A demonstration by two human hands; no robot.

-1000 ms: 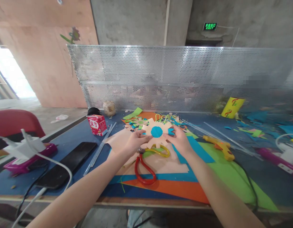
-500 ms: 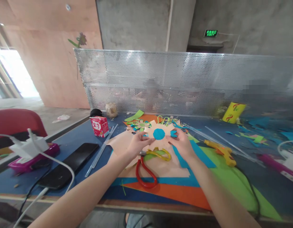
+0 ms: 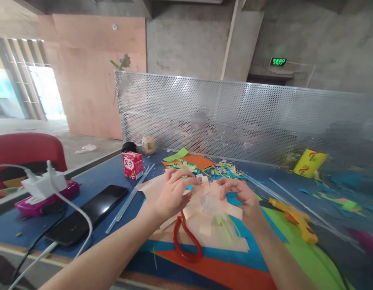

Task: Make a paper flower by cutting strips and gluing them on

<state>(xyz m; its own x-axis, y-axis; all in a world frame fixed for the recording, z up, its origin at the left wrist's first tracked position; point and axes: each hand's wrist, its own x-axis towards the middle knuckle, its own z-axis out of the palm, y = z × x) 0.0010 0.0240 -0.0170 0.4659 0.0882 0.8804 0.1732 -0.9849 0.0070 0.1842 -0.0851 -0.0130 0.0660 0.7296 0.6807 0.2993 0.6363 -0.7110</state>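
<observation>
A pale peach paper flower [image 3: 211, 204] with a whitish patch at its centre is tilted over the middle of the table. My right hand [image 3: 239, 195] grips its right side between thumb and fingers. Over its left edge, my left hand [image 3: 176, 193] has bent fingers apart from the thumb; any contact with the flower is unclear. Thin green strips [image 3: 225, 227] show below the petals. Red-handled scissors [image 3: 186, 249] lie beneath, their other parts covered by the flower and hand. Peach paper sheets [image 3: 241, 244] are stacked under them.
Orange paper [image 3: 235, 266] and green paper [image 3: 298, 241] lie in front and right. A yellow glue gun [image 3: 295, 221] rests at right, with clear glue sticks [image 3: 130, 199] at left. A phone [image 3: 90, 213], red box [image 3: 133, 165] and paper scraps [image 3: 225, 169] surround the work area.
The paper flower has turned so its blue scalloped centre no longer shows and a whitish patch does. My left hand has opened off its edge. The camera view has shifted.
</observation>
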